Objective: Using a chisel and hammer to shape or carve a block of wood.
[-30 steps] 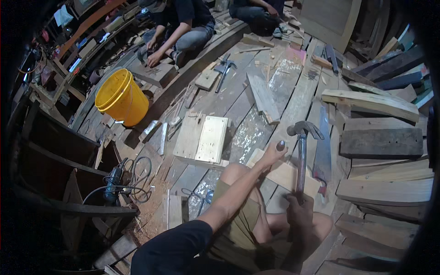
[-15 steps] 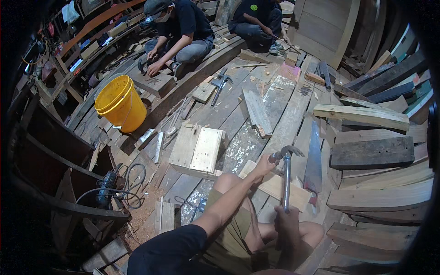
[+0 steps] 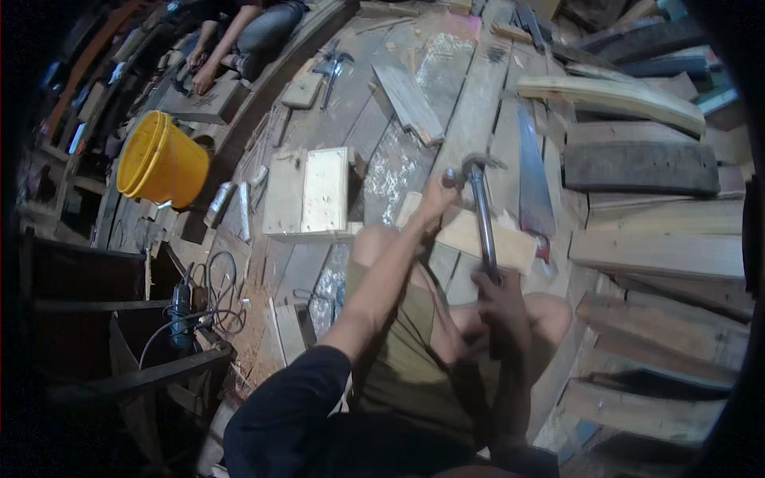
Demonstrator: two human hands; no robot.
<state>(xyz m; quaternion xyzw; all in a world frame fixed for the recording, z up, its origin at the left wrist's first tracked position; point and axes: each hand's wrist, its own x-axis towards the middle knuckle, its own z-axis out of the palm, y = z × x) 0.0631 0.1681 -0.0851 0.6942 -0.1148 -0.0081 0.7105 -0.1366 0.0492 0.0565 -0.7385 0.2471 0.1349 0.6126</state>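
Note:
My right hand (image 3: 499, 296) is closed round the lower handle of a claw hammer (image 3: 484, 215), which stands nearly upright with its head at the top. Beside the hammer head is my left hand (image 3: 437, 199), its fingers closed at a dark, rounded end; whether this is part of the hammer or a separate piece I cannot tell. Under the hammer, a pale wooden board (image 3: 504, 241) lies across the floor planks in front of my knees. Right of the board rests a handsaw (image 3: 532, 179) with a red handle. A box-like wooden piece (image 3: 325, 190) sits to the left.
A yellow bucket (image 3: 171, 163) stands at the left, with a corded power tool (image 3: 182, 315) nearer me. Another hammer (image 3: 330, 76) lies farther off. Timber (image 3: 641, 167) is stacked along the right. At the upper left, a co-worker's hands (image 3: 205, 76) are at a wooden block (image 3: 205, 103).
The view has tilted downward, so the surroundings sit higher and the second co-worker is out of sight. Both hands stay at the hammer, which remains nearly upright over the board.

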